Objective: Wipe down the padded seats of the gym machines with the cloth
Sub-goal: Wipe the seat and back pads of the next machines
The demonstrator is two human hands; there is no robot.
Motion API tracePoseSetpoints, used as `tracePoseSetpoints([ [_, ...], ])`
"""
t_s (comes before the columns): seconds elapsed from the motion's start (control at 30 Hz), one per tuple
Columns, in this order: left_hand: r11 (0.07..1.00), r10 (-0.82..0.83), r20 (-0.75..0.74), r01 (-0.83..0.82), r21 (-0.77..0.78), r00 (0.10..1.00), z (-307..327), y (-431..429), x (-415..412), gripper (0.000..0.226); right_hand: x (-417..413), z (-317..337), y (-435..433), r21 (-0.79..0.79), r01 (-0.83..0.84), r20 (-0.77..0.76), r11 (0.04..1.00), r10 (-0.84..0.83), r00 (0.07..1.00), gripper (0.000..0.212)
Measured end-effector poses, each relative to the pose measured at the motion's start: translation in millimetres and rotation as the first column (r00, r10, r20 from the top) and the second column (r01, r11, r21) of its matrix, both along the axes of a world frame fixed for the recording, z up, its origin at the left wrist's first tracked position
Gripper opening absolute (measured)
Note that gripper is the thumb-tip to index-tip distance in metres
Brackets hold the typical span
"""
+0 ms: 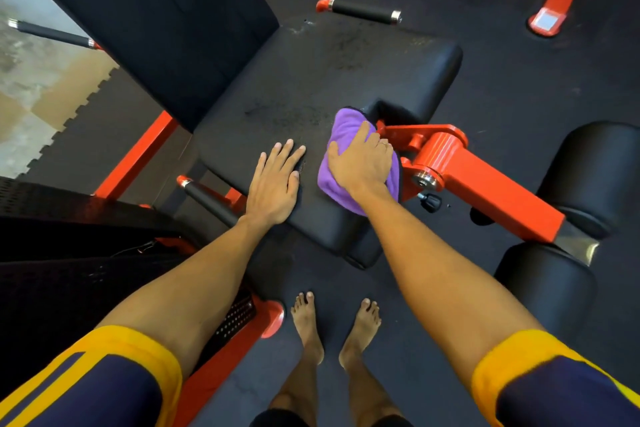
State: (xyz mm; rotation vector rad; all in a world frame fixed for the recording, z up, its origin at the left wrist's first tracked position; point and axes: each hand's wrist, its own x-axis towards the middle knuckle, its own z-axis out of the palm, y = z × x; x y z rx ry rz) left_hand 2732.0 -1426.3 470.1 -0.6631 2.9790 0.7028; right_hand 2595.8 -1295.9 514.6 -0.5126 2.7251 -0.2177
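Note:
A black padded seat of an orange-framed gym machine fills the middle of the view, with dull smudges on its surface. A purple cloth lies on the seat's near right part, beside the notch in the front edge. My right hand presses flat on the cloth, fingers spread over it. To its left, my left hand rests flat on the bare seat near the front edge, fingers straight. The black backrest rises at the upper left.
An orange lever arm with two black roller pads juts out at the right. Black grip handles stick out behind and beside the seat. A black perforated cover stands at the left. My bare feet stand on the dark rubber floor.

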Motion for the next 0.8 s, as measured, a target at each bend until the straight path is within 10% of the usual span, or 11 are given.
tracePoseSetpoints([
  [0.43,0.994,-0.033,-0.073,0.040,0.105,0.997,0,-14,12,0.055,82,-15,34,-0.074,-0.387,-0.193,0.919,0.367,0.910,0.072],
  [0.6,0.981,0.188,-0.057,-0.184,0.065,0.980,-9,-12,20,0.048,34,-10,-7,0.002,-0.174,-0.089,0.985,0.174,0.981,0.078],
  [0.8,0.960,0.248,-0.018,-0.243,0.139,0.969,-16,-15,20,0.054,116,-10,7,0.043,-0.463,-0.144,0.885,0.464,0.874,0.085],
])
